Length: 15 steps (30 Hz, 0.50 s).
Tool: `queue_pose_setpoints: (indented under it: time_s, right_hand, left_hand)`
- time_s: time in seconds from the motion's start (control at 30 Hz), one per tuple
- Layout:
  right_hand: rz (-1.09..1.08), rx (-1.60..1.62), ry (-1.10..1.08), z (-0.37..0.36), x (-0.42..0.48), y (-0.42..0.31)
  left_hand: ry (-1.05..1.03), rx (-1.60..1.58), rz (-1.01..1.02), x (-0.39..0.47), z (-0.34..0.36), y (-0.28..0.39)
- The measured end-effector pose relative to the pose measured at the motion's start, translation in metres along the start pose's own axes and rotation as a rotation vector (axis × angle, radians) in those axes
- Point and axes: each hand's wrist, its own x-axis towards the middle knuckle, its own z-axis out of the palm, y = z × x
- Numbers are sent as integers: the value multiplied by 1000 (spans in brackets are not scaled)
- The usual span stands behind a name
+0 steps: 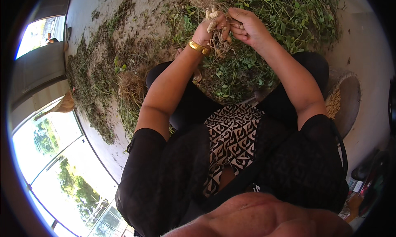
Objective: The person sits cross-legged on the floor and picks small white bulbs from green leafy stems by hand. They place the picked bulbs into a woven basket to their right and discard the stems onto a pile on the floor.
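Observation:
My left hand (213, 28), with a gold bracelet at its wrist, grips the roots of a peanut plant (220, 47). Several pale peanut pods (211, 19) stick out over its knuckles, and thin roots hang below the palm. Close beside it on the right is my right hand (250, 27), its fingers curled around a small peanut pod (241, 26) with a thin stem. Both hands are raised above a heap of green peanut plants (238, 71) between my bent legs.
More leafy peanut plants (287, 17) are piled ahead and to the right. Dry plant litter (92, 79) and a bundle of rooted stems (131, 88) lie at left. By my right knee a round container (351, 104) holds shelled-looking or loose peanuts (334, 105). Glazed doors (62, 162) stand far left.

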Motion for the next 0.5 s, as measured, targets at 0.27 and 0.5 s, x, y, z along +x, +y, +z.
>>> queue_pose_setpoints:
  time_s: [0.27,0.5]
  right_hand:
    - [0,104,29,3,4,-4]
    - [34,-262,22,16,-3,-19]
  left_hand:
    - [35,-13,11,6,4,5]
    - [49,70,-96,7,2,11]
